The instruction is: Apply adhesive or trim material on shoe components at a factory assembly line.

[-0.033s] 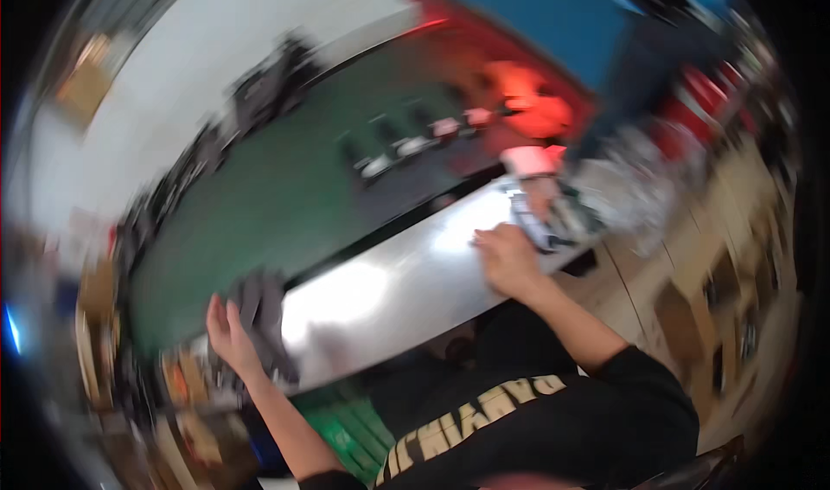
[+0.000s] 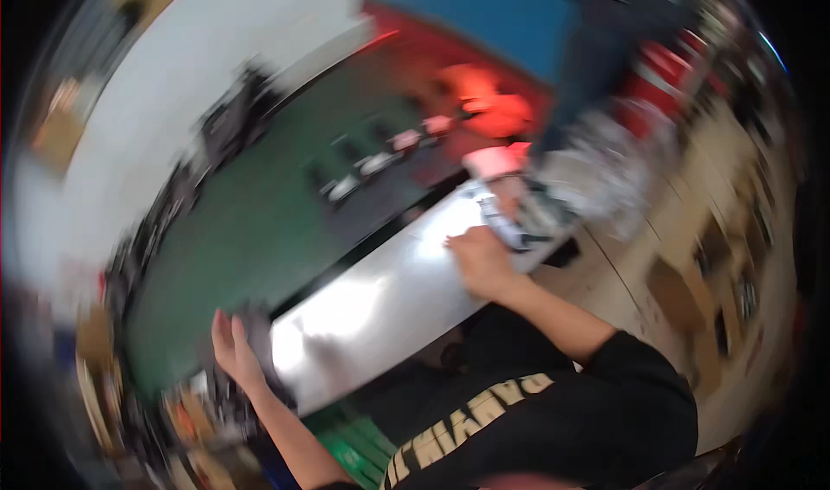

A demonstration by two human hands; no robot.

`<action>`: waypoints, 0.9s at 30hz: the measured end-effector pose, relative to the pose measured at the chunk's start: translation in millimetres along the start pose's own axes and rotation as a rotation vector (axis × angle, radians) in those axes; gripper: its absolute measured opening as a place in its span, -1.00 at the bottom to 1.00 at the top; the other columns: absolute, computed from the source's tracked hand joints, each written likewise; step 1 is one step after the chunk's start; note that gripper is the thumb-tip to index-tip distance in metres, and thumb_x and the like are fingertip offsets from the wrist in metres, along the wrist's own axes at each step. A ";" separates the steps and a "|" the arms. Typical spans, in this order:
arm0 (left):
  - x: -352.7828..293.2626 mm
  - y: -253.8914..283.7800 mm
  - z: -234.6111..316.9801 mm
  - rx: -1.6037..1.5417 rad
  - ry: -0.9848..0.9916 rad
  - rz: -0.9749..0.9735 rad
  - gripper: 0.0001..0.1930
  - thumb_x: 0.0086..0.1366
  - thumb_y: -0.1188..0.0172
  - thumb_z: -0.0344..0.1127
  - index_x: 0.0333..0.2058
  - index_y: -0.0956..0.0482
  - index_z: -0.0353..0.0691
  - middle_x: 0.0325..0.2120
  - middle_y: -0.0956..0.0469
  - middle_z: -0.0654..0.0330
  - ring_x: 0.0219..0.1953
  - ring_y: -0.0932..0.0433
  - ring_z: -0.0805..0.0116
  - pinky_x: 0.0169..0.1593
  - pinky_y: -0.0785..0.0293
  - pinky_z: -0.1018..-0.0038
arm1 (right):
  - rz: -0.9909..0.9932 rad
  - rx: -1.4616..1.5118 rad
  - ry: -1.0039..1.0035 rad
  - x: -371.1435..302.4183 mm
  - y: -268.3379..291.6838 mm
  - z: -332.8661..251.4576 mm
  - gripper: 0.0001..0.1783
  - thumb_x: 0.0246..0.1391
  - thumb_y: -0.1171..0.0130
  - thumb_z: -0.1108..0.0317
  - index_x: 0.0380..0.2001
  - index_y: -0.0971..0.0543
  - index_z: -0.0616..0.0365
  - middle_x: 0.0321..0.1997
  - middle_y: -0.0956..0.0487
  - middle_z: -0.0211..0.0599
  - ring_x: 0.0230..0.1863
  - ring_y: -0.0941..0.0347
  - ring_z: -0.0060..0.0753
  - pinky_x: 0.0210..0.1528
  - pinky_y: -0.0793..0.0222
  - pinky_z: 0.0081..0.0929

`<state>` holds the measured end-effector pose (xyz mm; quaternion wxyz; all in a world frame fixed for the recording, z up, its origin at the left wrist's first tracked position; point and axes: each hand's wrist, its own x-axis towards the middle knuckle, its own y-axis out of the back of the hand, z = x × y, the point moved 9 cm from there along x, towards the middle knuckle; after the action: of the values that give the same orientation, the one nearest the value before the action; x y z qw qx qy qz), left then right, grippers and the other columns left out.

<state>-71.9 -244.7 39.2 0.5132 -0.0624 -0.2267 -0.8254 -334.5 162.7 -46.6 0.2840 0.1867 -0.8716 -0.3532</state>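
My left hand is at the left end of a shiny metal work surface, fingers stretched and apart. Dark grey pieces, blurred and of unclear kind, lie right beside and behind it. Over the right part of the metal my right hand is curled, its fingertips pointing left; whether they pinch anything is too blurred to tell. Just beyond that hand a clutter of small white and dark items covers the surface's right end.
Behind the metal runs a green belt or mat with a row of small black and white pieces. Red-lit orange items sit at its far end. Clear plastic bags and cardboard boxes stand to the right; a green crate is below.
The whole view has turned, so the bench and belt appear shifted left and more tilted. Both hands stay near the same spots along the metal; the left one overlaps the grey pieces more.
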 end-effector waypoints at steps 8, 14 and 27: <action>69.7 -256.8 -74.7 0.389 -0.070 -0.389 -0.32 0.27 -0.12 0.12 0.25 -0.25 -0.12 0.09 -0.40 -0.13 0.12 -0.39 -0.08 0.17 -0.28 0.23 | -0.179 -0.122 -0.072 3.1 -2.1 -22.3 -0.53 -0.06 -0.03 0.48 0.01 -0.51 0.01 -0.18 -0.40 -0.18 -0.05 -0.34 -0.12 -0.08 -0.32 -0.27; 63.3 -288.7 -51.1 0.761 -0.251 -0.150 -0.55 0.23 -0.16 0.00 0.06 -0.49 0.01 -0.16 -0.51 -0.04 -0.11 -0.48 -0.06 -0.07 -0.40 0.12 | -0.009 -0.073 -0.003 -6.6 18.9 -31.8 -0.53 -0.07 -0.06 0.48 0.01 -0.48 0.08 -0.02 -0.31 -0.07 0.01 -0.25 -0.09 -0.03 -0.25 -0.22; 56.9 -269.0 -38.0 0.586 -0.298 -0.095 -0.63 0.10 -0.31 -0.20 -0.10 -0.60 -0.15 -0.27 -0.49 -0.01 -0.28 -0.52 0.03 -0.17 -0.46 0.20 | 0.169 0.112 0.193 -21.4 33.9 -86.8 -0.60 -0.11 -0.15 0.40 -0.10 -0.58 0.06 -0.01 -0.39 -0.02 -0.01 -0.35 0.00 0.02 -0.28 -0.12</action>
<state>-328.9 -208.4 -58.9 0.4316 -0.0214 -0.5298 -0.7298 -267.8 152.8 21.2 0.3846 0.1611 -0.8712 -0.2593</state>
